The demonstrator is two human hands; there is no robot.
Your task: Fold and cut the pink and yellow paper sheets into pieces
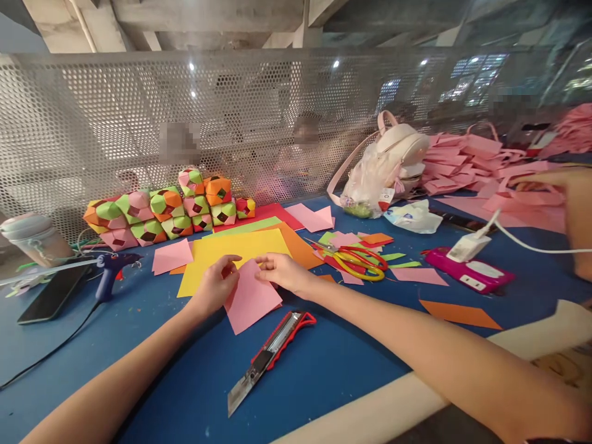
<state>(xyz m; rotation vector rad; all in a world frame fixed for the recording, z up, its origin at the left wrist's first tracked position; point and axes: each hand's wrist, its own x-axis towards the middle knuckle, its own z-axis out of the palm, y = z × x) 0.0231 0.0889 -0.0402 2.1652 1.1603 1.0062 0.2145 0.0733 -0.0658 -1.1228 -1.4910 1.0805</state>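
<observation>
Pink paper squares (253, 298) lie in a small stack on the blue table, their upper part between my two hands. My left hand (219, 282) is at the stack's left edge, its fingers curled; whether they pinch the paper is hard to tell. My right hand (280, 271) has its fingers closed on the pink paper's upper right corner. Beneath and behind the hands is a large yellow sheet (259, 243), with an orange sheet (300, 245) under it. A red box cutter (272, 351) with its blade out lies just in front of the pink paper.
Folded paper blocks (169, 206) are stacked at the back left, near a glue gun (108, 274) and a phone (55, 293). Scissors (358, 260) lie on paper scraps to the right, beside a purple power strip (481, 274). Another person's hand (539, 180) touches pink paper.
</observation>
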